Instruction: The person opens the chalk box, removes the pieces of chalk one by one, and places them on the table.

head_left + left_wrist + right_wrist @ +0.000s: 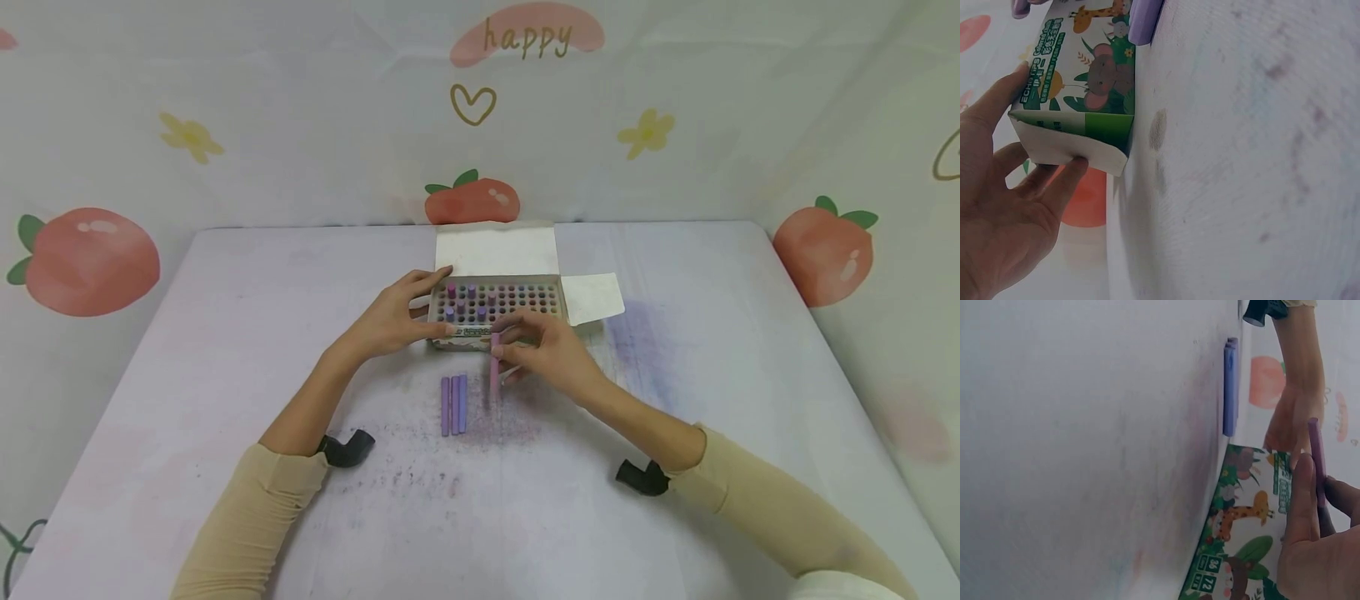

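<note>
the white table point(225, 350), smudged with purple dust, carries an open chalk box point(495, 310) near its middle, many sticks standing in it. the left hand point(390, 321) grips the box's left end, thumb and fingers curled round it. the right hand point(551, 350) pinches a pink chalk stick point(495, 367) upright just in front of the box. three purple chalk sticks point(453, 404) lie side by side nearby. judging by this, sticks are being sorted out by colour; laying the pink one down calls for a gentle release. the backdrop reads "happy"; the box print shows a giraffe and an elephant, its lettering too blurred to read.
</note>
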Tool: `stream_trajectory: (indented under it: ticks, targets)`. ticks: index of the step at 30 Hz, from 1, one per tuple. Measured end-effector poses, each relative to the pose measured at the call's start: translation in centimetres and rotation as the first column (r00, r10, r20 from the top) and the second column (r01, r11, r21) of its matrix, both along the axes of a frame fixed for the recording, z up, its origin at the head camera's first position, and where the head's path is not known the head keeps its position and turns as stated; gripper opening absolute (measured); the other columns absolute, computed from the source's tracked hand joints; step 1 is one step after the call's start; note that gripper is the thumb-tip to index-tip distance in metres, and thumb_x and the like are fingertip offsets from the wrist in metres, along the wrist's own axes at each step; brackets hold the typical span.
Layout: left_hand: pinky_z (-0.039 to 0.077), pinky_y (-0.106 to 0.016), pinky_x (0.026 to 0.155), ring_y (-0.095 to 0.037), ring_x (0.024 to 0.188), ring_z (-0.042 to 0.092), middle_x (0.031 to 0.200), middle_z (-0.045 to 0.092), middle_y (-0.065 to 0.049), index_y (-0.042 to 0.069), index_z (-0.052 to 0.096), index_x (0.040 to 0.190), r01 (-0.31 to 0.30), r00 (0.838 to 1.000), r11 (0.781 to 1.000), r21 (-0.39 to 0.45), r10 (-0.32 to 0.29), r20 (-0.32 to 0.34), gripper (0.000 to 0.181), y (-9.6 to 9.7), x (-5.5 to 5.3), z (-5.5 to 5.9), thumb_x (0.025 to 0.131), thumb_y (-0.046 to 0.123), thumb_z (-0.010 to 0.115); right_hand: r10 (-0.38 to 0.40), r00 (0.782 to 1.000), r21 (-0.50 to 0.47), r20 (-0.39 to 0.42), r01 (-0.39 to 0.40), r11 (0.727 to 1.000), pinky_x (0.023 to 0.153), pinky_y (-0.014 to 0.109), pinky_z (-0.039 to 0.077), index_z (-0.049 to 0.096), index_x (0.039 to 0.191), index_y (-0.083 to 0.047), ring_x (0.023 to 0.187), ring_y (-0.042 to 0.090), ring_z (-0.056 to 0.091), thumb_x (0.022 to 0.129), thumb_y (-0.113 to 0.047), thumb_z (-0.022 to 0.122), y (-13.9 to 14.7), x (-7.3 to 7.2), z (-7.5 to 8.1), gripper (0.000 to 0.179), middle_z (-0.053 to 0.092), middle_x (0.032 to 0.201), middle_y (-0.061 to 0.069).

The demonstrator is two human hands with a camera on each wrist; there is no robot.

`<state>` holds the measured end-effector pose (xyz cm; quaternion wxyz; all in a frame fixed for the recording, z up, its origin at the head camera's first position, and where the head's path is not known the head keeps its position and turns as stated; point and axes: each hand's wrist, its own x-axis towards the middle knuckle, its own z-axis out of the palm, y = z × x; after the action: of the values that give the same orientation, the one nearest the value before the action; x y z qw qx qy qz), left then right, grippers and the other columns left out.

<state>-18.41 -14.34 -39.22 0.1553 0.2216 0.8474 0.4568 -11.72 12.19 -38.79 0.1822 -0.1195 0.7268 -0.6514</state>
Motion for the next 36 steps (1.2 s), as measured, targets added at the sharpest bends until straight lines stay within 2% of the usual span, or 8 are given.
stream_trajectory:
  ticks: [7,13,23,30,36]
  targets:
    - [0.044,-0.042,0.111,-0.036,0.143,0.032,0.148,0.035,-0.015,0.022,0.029,0.158,0.003,1.000,1.000,-0.003,-0.003,0.001,0.091,0.0,0.1,0.1,0.085,0.023,0.082,0.011,0.998,0.007,0.065,-0.011,1.000,0.072,0.047,0.064,0.062,0.124,0.004,0.082,0.032,0.072,0.093,-0.004,0.068,-0.5,0.5,-0.7,0.032,0.070,0.106,0.018]
    - [0.045,-0.041,0.111,-0.035,0.143,0.032,0.149,0.035,-0.014,0.023,0.029,0.158,0.006,1.000,1.000,0.007,-0.006,0.005,0.090,0.0,0.0,0.1,0.085,0.023,0.081,0.011,0.992,0.016,0.125,-0.013,1.000,0.073,0.045,0.064,0.063,0.123,0.004,0.077,0.029,0.072,0.092,-0.003,0.070,-1.0,0.6,-1.5,0.033,0.068,0.104,0.019]
    - [0.044,-0.041,0.112,-0.033,0.142,0.034,0.147,0.036,-0.014,0.021,0.029,0.158,0.003,1.000,1.000,0.017,-0.003,0.008,0.090,0.0,0.1,0.1,0.085,0.021,0.082,0.011,0.959,0.018,0.284,-0.017,1.000,0.075,0.040,0.064,0.064,0.126,0.003,0.082,0.027,0.074,0.092,-0.002,0.070,-1.4,0.3,-2.8,0.035,0.072,0.103,0.019]
    - [0.044,-0.040,0.111,-0.033,0.141,0.035,0.147,0.037,-0.014,0.022,0.029,0.158,-0.004,1.000,1.000,0.019,0.004,0.015,0.089,0.1,0.1,0.1,0.085,0.020,0.081,0.015,0.954,0.033,0.299,-0.026,0.999,0.075,0.039,0.064,0.065,0.125,0.004,0.081,0.026,0.074,0.092,-0.002,0.070,-1.4,0.3,-3.5,0.034,0.072,0.097,0.018]
    - [0.044,-0.041,0.111,-0.034,0.140,0.036,0.146,0.036,-0.014,0.022,0.029,0.158,-0.004,1.000,1.000,0.013,0.003,0.013,0.090,0.1,0.2,0.1,0.085,0.021,0.081,0.000,0.953,0.073,0.303,-0.023,0.997,0.074,0.037,0.064,0.068,0.117,0.005,0.081,0.027,0.074,0.090,0.001,0.070,-1.8,0.6,-3.4,0.027,0.073,0.091,0.016]
